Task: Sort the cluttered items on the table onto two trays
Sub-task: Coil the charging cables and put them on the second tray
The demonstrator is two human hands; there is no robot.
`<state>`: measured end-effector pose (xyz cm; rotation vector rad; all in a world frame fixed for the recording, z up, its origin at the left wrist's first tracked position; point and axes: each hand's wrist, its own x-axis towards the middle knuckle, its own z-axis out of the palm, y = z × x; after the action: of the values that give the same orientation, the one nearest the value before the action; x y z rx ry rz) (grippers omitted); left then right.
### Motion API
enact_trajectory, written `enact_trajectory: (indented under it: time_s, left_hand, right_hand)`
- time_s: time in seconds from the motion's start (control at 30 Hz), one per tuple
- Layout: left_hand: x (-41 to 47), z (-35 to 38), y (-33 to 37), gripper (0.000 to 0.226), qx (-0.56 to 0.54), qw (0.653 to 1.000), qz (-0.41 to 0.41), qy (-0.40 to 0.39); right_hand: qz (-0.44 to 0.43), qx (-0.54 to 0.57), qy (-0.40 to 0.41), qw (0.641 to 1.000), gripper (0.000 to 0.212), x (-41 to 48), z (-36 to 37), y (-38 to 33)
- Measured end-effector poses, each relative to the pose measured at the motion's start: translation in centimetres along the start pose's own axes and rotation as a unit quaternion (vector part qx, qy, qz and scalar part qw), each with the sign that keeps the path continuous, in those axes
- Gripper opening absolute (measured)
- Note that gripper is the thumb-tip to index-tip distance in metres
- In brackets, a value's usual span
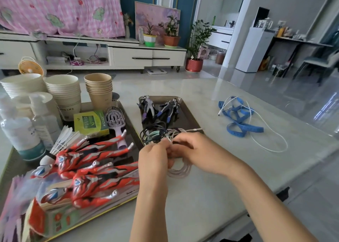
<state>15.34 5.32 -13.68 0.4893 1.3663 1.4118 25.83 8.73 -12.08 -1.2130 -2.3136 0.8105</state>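
The left hand [154, 157] and right hand [185, 148] each have a closed grip on the white cable [180, 172], a light, floppy coil at the near end of the right tray [187, 118], best pinched across all its loops, I think, so it cannot spring open.

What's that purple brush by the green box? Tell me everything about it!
It's a small lilac hairbrush, plastic by the look of it. Its rounded head is an open cage with pale bristles; its short thick handle points toward the person. It lies on the left tray, head near the brown paper cups, right beside the green box. A red toy figure's foot crosses in front of the handle.
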Motion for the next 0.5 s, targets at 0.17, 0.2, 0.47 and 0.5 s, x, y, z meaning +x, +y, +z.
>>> enact_trajectory:
  time_s: [0.17, 0.2, 0.47, 0.5]
  left_hand:
    - [-0.1, 1.1, 0.0, 0.043, -0.011, 0.997, 0.079, 0.014]
    - [-0.2, 1.0, 0.2, 0.042, -0.017, 0.996, 0.082, 0.034]
    - [-0.7, 0.6, 0.4, 0.008, -0.007, 0.993, 0.087, 0.078]
    - [-0.6, 0.6, 0.3, 0.007, -0.004, 0.993, 0.09, 0.078]
  right_hand:
    - [0.077, 0.003, 0.169, 0.983, 0.02, 1.3, -2.9, 2.1]
    - [0.11, 0.016, 0.214, 0.97, 0.022, 1.9, -3.2, 3.0]
    - [0.247, -0.154, 0.226, 0.93, 0.028, 5.6, 1.2, 5.5]
    - [0.244, -0.198, 0.241, 0.918, 0.034, 5.5, 1.2, 5.4]
